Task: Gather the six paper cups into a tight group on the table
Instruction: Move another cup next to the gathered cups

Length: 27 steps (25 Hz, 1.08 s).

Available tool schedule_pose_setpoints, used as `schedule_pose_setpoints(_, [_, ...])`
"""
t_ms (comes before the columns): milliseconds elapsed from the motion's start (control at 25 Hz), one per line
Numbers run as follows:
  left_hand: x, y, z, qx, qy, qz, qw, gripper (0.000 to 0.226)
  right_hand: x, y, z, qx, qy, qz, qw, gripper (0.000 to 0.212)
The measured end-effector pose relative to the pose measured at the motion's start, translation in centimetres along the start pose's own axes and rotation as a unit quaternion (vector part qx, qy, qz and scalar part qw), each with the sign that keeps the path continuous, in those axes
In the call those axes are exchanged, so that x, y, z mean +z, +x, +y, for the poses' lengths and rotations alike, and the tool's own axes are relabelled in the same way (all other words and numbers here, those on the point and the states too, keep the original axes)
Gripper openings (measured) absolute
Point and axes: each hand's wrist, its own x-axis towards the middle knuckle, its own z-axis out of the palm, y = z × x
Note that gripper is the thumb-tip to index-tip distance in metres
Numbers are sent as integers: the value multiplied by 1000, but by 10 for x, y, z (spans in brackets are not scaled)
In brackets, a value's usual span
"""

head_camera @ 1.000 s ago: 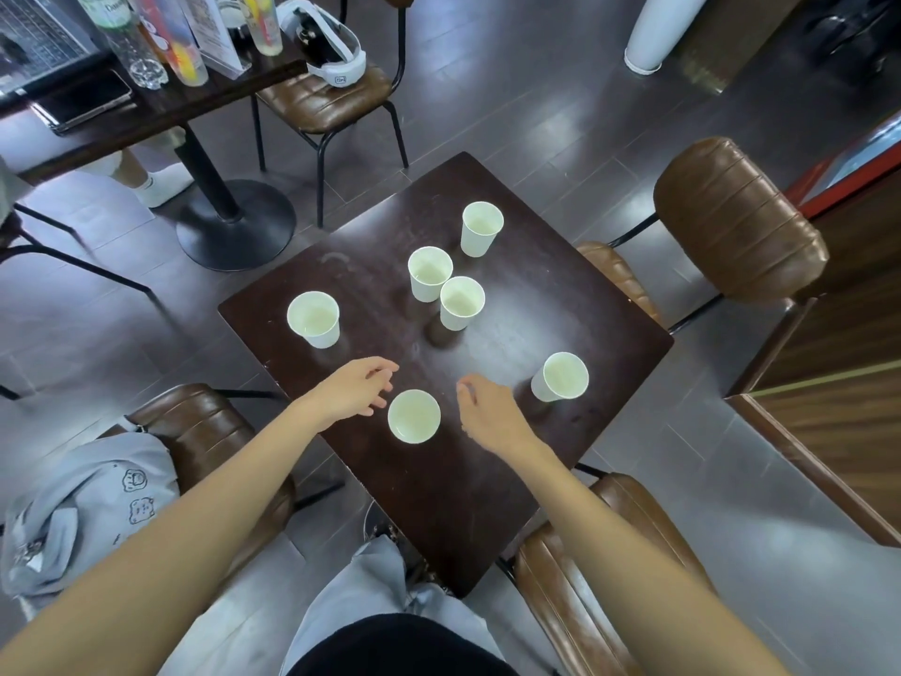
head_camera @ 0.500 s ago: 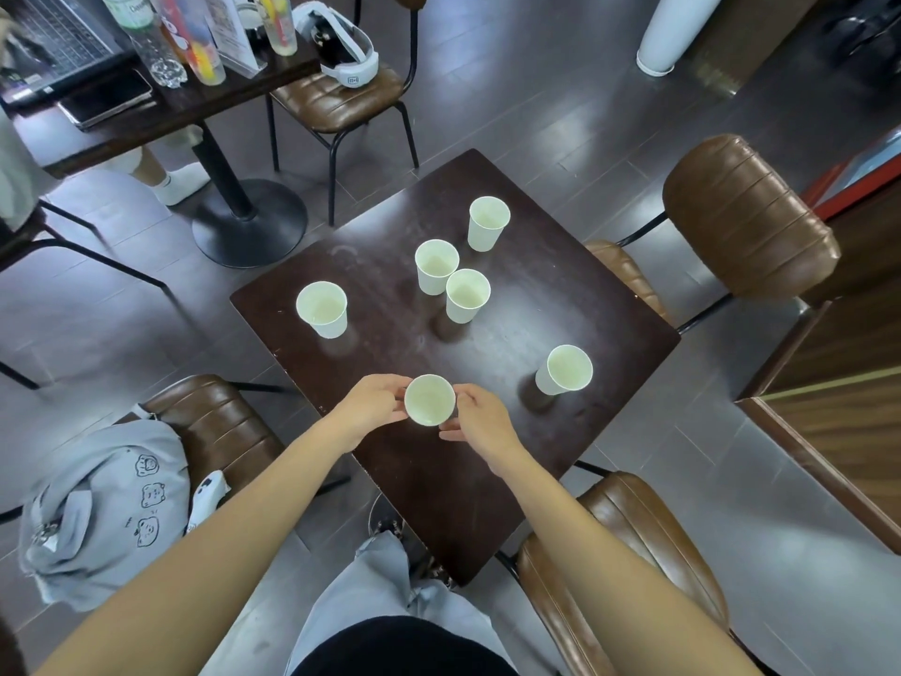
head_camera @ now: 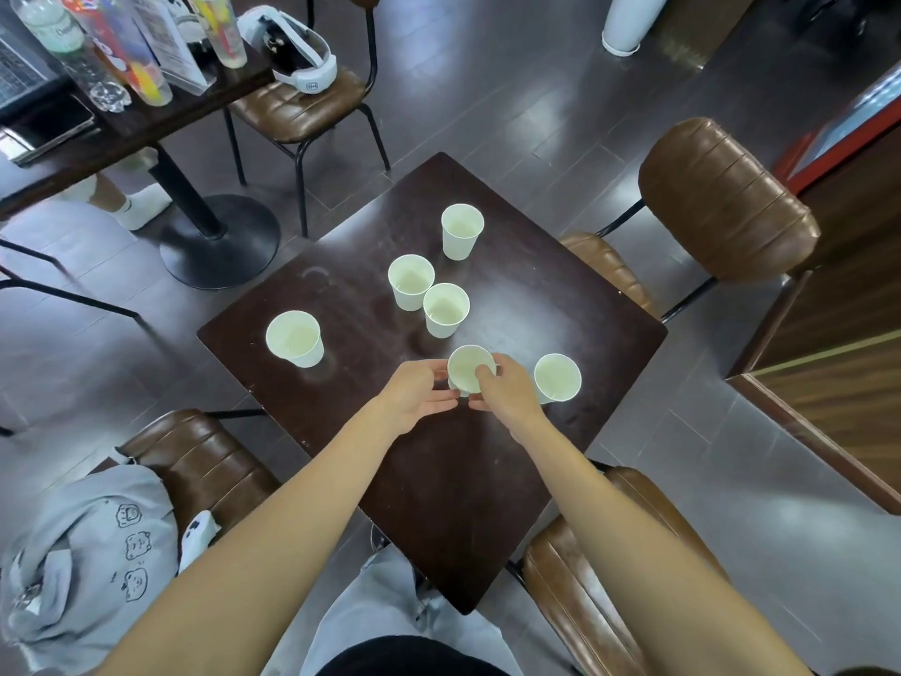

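Several white paper cups stand on a dark square table (head_camera: 341, 304). Both my hands hold the near cup (head_camera: 467, 365): my left hand (head_camera: 419, 395) on its left side, my right hand (head_camera: 504, 390) on its right with a finger over the rim. Just beyond it two cups stand close together, the middle cup (head_camera: 445, 308) and the one behind it (head_camera: 410, 281). The far cup (head_camera: 461, 230) stands apart at the back. The left cup (head_camera: 295, 338) stands alone. The right cup (head_camera: 557, 377) is beside my right hand.
Brown padded chairs surround the table: one at right (head_camera: 726, 202), one at near right (head_camera: 590, 573), one at left (head_camera: 195, 461) with a grey hoodie (head_camera: 83, 553). A second table (head_camera: 127, 119) with bottles stands at back left, a headset (head_camera: 302, 56) on the chair beside it.
My hands closed on the near cup and carried it forward and to the right, toward the two middle cups and beside the right cup.
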Motion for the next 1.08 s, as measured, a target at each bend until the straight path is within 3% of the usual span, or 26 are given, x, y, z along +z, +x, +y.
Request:
schedule_pose_setpoints(920, [16, 27, 36, -8, -19, 8, 1000, 42, -13, 42, -27, 3, -22, 26, 999, 38])
schedule_pose_setpoints(1080, [-2, 19, 29, 5, -27, 32, 999, 44, -25, 33, -26, -8, -47, 28, 998, 56])
